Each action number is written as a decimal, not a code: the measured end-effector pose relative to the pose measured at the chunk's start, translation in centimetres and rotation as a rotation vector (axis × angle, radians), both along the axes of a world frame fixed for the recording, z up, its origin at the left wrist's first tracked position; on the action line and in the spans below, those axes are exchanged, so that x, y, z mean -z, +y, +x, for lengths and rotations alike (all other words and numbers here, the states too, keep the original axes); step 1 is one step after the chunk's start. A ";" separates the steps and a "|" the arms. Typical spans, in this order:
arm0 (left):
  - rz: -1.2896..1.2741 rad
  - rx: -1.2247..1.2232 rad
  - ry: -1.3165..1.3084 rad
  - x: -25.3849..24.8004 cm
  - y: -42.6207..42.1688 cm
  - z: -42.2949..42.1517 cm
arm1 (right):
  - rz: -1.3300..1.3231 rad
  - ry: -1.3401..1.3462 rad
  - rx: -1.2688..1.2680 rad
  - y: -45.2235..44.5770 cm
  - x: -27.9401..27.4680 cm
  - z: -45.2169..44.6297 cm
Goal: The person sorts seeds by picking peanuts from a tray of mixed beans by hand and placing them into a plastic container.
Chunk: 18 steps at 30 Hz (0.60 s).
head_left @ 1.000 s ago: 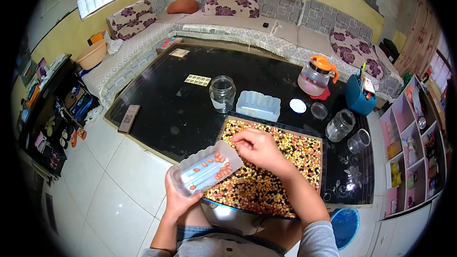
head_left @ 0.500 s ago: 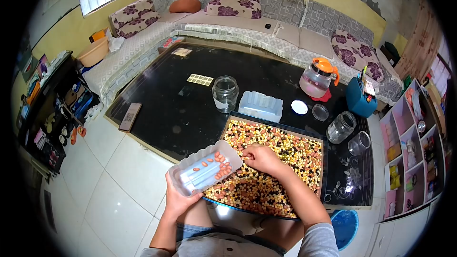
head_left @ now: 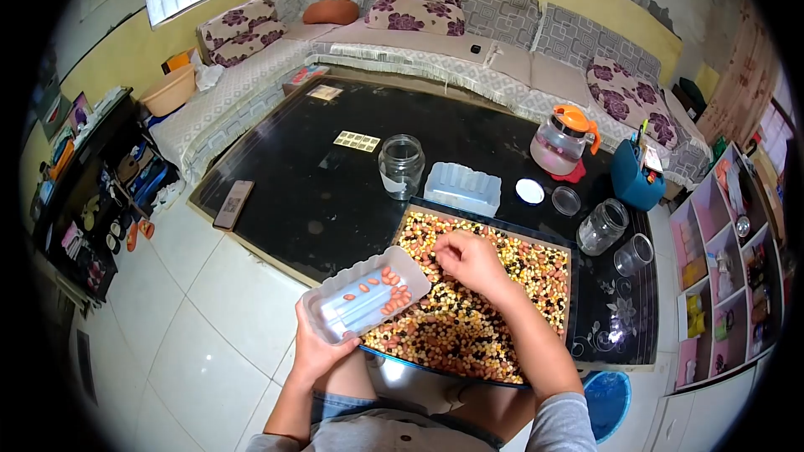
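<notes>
Right hand (head_left: 474,261) has shifted forward over kernels (head_left: 452,326), grip unclear.

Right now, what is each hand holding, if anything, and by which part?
Left hand: peanut container, by its near-left corner. Right hand: cannot be told.

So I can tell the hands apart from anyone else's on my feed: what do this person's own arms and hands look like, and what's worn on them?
The left hand and right hand show no gloves, rings or watch. Both forearms are bare; the light grey sleeves end near the elbows.
</notes>
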<state>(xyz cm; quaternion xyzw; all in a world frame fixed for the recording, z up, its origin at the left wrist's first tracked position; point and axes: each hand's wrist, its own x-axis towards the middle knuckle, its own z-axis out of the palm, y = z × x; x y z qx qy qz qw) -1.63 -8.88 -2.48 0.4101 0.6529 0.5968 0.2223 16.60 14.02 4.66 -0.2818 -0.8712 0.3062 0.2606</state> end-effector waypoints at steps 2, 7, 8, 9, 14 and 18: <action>-0.006 0.000 -0.001 0.1 0.0 0.0 | -0.172 0.123 -0.028 -0.4 -0.7 -1.0; 0.013 0.003 0.020 0.2 0.0 -0.1 | -0.108 0.175 -0.356 -3.1 -2.9 -3.2; 0.011 0.006 0.020 0.2 0.0 0.0 | -0.110 0.175 -0.353 -3.1 -2.7 -3.2; 0.007 0.005 0.008 0.1 0.0 0.1 | -0.125 0.215 -0.310 -2.9 -2.5 -3.0; -0.011 0.004 0.019 -0.1 -0.1 0.1 | -0.068 0.050 -0.061 0.2 0.9 -1.2; 0.026 0.013 -0.008 -0.2 0.0 0.1 | -0.060 -0.072 -0.055 1.0 3.6 0.2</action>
